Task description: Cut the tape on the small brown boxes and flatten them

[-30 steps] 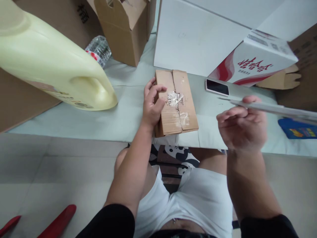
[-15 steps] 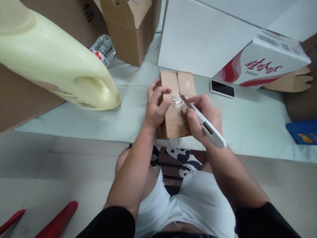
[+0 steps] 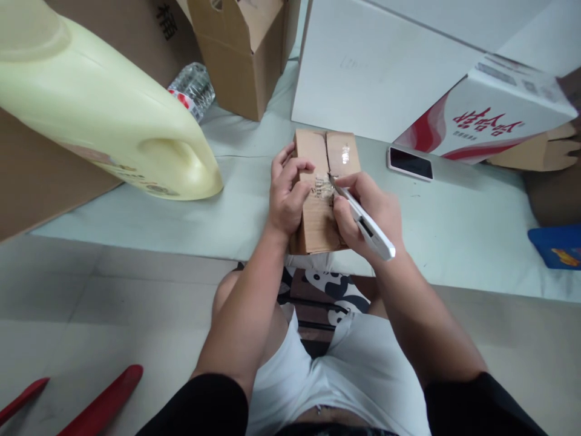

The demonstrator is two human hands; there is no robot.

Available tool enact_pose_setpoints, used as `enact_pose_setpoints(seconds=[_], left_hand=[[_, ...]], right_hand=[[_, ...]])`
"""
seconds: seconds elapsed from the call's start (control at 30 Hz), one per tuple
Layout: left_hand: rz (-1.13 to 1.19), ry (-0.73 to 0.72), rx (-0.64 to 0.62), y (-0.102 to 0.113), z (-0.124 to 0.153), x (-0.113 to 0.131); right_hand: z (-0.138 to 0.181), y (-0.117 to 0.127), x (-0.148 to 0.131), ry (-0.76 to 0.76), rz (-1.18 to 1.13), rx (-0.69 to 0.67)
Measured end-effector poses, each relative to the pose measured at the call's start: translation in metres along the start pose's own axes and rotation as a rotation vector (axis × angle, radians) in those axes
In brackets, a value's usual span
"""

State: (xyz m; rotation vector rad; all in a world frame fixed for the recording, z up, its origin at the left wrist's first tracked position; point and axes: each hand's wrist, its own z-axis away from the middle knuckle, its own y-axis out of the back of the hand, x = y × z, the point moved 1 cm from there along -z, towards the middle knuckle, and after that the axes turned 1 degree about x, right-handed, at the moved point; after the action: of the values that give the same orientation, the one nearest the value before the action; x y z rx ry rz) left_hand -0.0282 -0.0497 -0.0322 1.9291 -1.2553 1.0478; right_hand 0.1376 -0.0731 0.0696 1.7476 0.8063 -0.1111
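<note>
At one carton (image 3: 316, 227), two hands (image 3: 285, 203) (image 3: 385, 212), one knife (image 3: 368, 227)

The pale green tabletop (image 3: 247, 206) is carrying a small cardboard box (image 3: 316, 218), with a phone (image 3: 410, 164) lying to its right, a yellow jug (image 3: 118, 115) standing leftward and a white carton (image 3: 367, 72) standing behind.

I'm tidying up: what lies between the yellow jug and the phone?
The head view shows the left hand, the cardboard box, the knife and the right hand.
</note>
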Motion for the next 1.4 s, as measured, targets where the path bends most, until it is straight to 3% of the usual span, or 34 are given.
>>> enact_pose_setpoints(seconds=[0.23,0.43,0.63,0.83,1.1,1.27,1.4], left_hand=[[-0.071,-0.018,0.007,-0.001,0.000,-0.001],[-0.048,0.003,0.018,-0.002,0.001,-0.001],[-0.042,0.003,0.041,-0.003,0.001,0.001],[-0.016,0.019,0.027,-0.002,0.001,0.000],[-0.057,0.003,0.048,-0.004,0.003,0.002],[-0.050,-0.003,0.043,-0.004,0.002,0.001],[-0.042,0.006,0.035,-0.004,0.003,0.001]], right_hand=[[0.006,0.003,-0.005,0.005,-0.045,0.070],[0.002,0.001,-0.005,-0.027,0.028,-0.011],[0.009,0.003,-0.003,0.008,-0.124,0.102],[0.003,0.000,-0.006,-0.016,0.011,0.018],[0.013,0.006,-0.003,0.082,-0.183,0.157],[0.009,0.003,-0.006,0.064,-0.081,0.116],[0.013,0.003,-0.006,0.083,-0.109,0.166]])
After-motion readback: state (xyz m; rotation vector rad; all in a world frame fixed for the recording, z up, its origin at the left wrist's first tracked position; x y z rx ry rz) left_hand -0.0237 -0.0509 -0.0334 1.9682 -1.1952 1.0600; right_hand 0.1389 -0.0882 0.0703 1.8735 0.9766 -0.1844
